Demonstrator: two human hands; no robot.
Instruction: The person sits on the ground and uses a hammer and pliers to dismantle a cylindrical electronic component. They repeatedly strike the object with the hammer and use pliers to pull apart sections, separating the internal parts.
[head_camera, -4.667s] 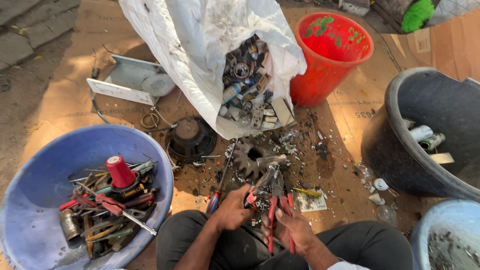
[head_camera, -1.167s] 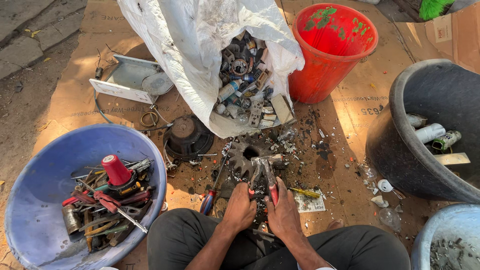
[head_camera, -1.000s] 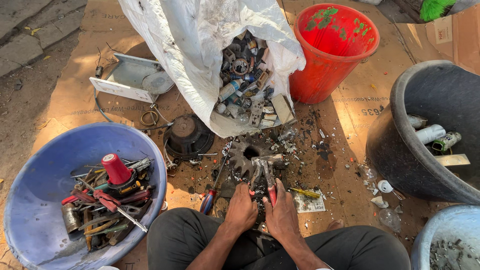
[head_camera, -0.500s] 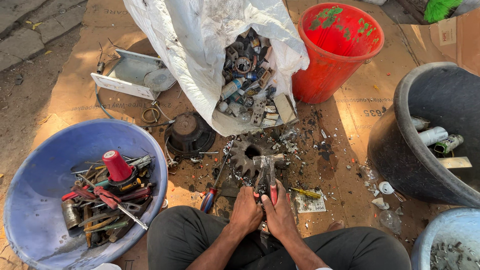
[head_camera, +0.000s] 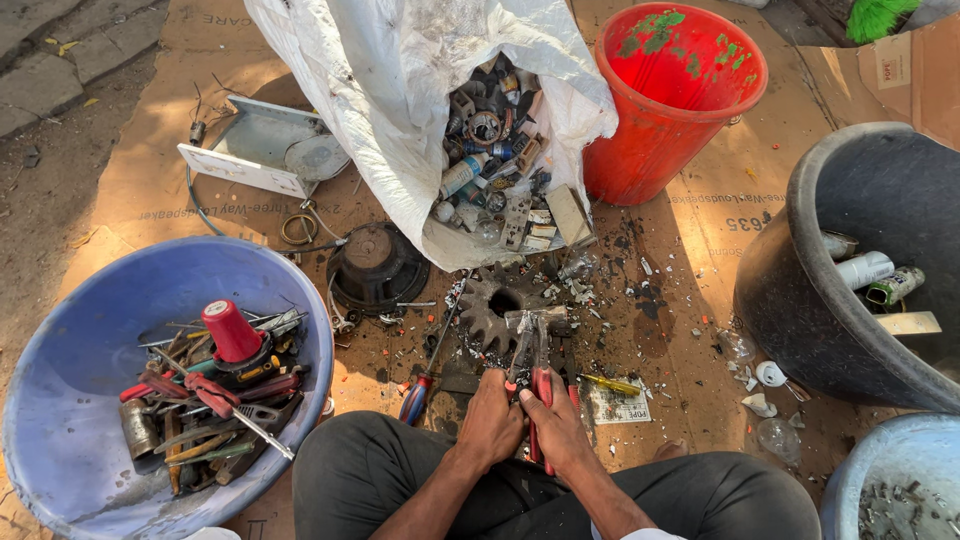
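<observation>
- Here, both hands close together at 6 o'clock: the left hand and right hand are wrapped around the red handles of the pliers.
- Just past them, the plier tips clamp a small metal piece over a rusty gear.
- At 9 o'clock, a blue basin holds tools.
- At 12 o'clock lies a white sack of scrap; at 1 o'clock, a red bucket.

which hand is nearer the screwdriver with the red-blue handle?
Left. The left hand sits just right of the screwdriver; the right hand lies farther right, beyond the left one, on the pliers.
</observation>
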